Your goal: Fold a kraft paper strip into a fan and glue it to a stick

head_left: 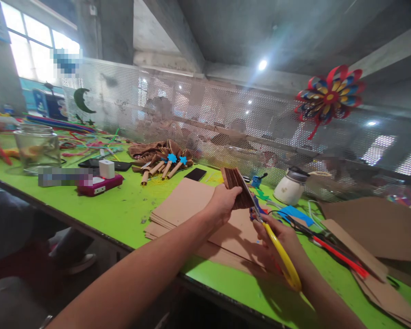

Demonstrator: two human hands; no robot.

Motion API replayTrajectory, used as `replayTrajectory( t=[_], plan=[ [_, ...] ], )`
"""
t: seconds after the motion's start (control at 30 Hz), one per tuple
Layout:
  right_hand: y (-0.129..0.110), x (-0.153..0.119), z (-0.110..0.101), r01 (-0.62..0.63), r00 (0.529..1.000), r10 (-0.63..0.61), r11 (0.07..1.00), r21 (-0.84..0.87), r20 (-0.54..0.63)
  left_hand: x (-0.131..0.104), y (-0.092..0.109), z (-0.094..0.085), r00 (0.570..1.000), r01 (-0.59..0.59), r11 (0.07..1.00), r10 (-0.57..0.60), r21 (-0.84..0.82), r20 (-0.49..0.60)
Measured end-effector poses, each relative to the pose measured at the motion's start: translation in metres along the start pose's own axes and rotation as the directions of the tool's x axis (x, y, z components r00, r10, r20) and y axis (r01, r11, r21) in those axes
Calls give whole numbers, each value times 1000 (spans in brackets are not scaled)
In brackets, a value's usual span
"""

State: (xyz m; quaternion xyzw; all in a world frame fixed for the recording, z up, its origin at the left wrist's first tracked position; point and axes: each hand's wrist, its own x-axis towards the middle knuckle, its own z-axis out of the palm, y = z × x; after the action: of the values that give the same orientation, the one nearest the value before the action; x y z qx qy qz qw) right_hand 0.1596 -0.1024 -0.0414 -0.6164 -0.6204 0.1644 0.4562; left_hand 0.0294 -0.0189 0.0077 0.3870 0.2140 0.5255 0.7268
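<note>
At the left, a glass jar (37, 151) stands on the green table (130, 214). Next comes a purple box (101, 185). In the middle, over stacked brown sheets (185, 201), the left hand (222, 203) is clamped on the folded brown paper (238, 188). The yellow-handled scissors (287, 262) have their blades along its right edge, and the right hand (281, 235) grips them. Farther right is a white jug (289, 188).

left hand (224, 203) bare | right hand (286, 231) apparently bare (partly hidden) | forearms (150, 260) bare
</note>
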Motion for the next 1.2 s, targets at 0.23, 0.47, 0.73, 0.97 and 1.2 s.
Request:
replayTrajectory(
  t=[0.23, 0.47, 0.73, 0.97, 1.2],
  plan=[
    [2, 0, 1, 12, 999, -8, 997, 76, -44, -1, 1, 0, 1000, -11, 1000, 11, 15, 5],
    [0, 0, 1, -4, 999, 5, 1000, 22, -37, -1, 0, 0, 1000, -21, 1000, 21, 16, 3],
    [-13, -2, 1, -18, 998, 17, 1000, -20, -54, -2, 1, 2, 1000, -16, 1000, 16, 13, -7],
    [-14, -3, 3, -42, 997, 44, 999, 35, -57, -2, 1, 1, 1000, -13, 1000, 13, 14, -7],
    [-15, -1, 3, -27, 997, 30, 999, 46, -69, 3, -6, -2, 1000, -13, 999, 13, 39, -9]
  ],
)
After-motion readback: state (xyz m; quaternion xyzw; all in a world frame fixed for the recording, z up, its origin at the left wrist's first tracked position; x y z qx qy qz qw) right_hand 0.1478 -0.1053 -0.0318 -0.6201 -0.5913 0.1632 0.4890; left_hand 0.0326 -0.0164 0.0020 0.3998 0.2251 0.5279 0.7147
